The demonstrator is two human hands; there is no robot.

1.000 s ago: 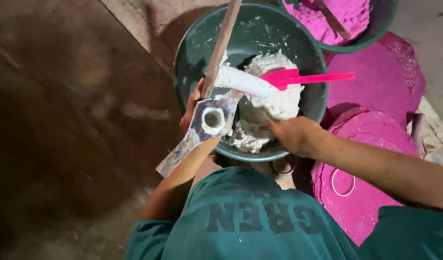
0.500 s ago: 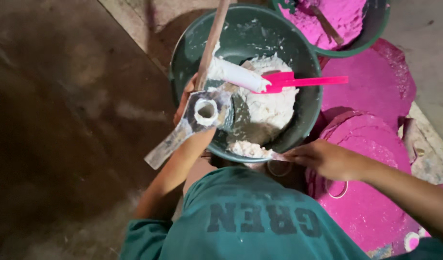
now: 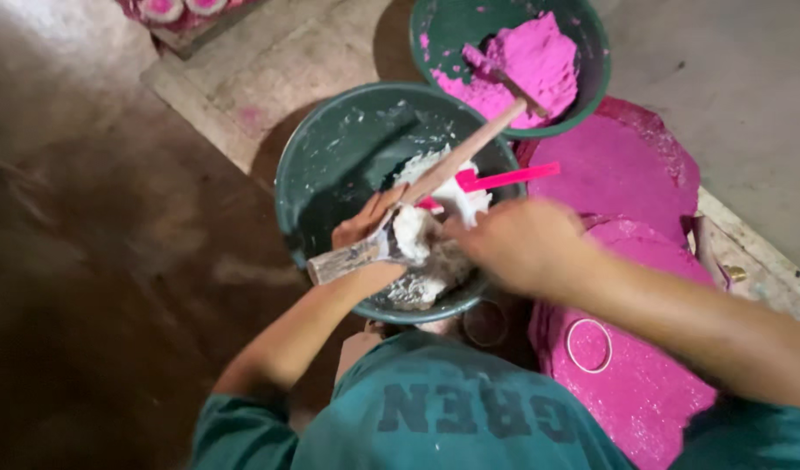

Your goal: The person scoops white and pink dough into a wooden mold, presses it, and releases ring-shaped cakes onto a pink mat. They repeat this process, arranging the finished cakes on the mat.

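Head view, left hand [image 3: 365, 228] gripping dough-filled mould [image 3: 391, 245]

Open floor [image 3: 95, 261] left of the green basin [image 3: 321, 174], basin's left half free inside, right half blocked by wooden handle [image 3: 469, 152], pink scraper [image 3: 504, 178], both hands, second basin [image 3: 591, 78] and pink slabs [image 3: 626, 174] crowd the right side

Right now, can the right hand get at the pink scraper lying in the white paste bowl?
Probably yes. The right hand hovers over the near part of the white paste bowl, and the pink scraper lies just beyond it with its handle uncovered; only the wooden handle crosses nearby.
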